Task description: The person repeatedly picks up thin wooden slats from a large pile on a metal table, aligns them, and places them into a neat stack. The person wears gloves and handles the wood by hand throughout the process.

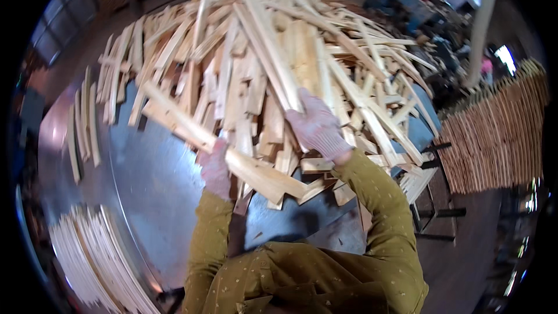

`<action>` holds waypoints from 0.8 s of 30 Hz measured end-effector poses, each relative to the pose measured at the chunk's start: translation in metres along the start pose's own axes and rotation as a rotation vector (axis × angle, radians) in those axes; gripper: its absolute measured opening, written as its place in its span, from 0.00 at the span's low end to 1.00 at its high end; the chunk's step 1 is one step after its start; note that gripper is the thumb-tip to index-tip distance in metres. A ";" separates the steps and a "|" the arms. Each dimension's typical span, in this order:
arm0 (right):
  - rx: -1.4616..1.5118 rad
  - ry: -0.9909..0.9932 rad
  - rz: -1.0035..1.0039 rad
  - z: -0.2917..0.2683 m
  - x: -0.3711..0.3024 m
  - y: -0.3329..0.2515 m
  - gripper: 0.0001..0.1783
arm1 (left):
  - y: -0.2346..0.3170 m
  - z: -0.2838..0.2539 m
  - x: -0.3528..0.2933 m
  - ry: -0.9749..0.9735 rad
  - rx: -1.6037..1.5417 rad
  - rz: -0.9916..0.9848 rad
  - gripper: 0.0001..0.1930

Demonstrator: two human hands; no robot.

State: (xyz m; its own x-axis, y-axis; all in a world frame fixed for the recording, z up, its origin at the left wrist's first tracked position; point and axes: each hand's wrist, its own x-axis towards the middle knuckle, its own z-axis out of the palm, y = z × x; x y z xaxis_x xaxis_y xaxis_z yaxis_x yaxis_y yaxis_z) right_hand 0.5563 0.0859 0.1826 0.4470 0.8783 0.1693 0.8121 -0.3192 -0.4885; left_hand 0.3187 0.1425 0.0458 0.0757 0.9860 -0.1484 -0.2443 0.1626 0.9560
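My left hand (216,168), in a pale pink knit glove, is closed round a light wooden board (261,175). The board slants from the upper left down to the lower right, across the near edge of the pile. My right hand (317,127), gloved the same way, grips the near end of a long wooden strip (264,43) that runs away from me over the pile. Its fingertips are partly hidden against the wood. Under and around both hands lies a big loose heap of wooden slats (238,90), pointing many ways.
The heap rests on a shiny metal table (151,180). Several narrow strips (85,122) lie apart at the left. A neat stack of pale slats (96,259) stands at the near left, and a tall stack of brownish slats (494,131) at the right. A post (483,29) rises at the far right.
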 end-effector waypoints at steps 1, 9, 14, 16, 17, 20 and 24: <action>0.006 0.092 -0.020 0.000 -0.008 0.019 0.29 | 0.011 0.024 -0.006 0.068 -0.093 -0.146 0.18; -0.091 0.060 -0.561 0.023 -0.081 -0.040 0.26 | 0.006 -0.011 -0.016 0.097 -0.342 -0.249 0.24; -0.052 0.068 -0.550 0.035 -0.074 -0.042 0.32 | 0.018 -0.020 -0.027 0.190 -0.497 -0.541 0.20; -0.307 0.112 -0.443 0.038 -0.024 -0.028 0.37 | -0.001 -0.051 -0.041 -0.004 -0.071 0.026 0.21; -0.389 0.175 -0.269 0.059 -0.013 0.000 0.37 | -0.021 -0.055 -0.048 -0.094 -0.103 0.108 0.22; -0.210 -0.228 0.036 0.073 0.018 0.000 0.40 | -0.011 -0.074 -0.032 0.200 -0.488 -0.429 0.23; 0.031 -0.232 -0.245 0.056 -0.026 -0.071 0.29 | -0.021 -0.102 -0.015 0.211 -0.373 -0.380 0.28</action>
State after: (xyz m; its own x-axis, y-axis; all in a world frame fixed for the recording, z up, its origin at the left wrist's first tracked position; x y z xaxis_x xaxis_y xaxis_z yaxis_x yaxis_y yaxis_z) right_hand 0.4659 0.1057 0.1655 0.1404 0.9862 0.0875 0.8712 -0.0810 -0.4841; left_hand 0.2238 0.1284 0.0017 0.0399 0.8354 -0.5482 -0.5649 0.4714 0.6773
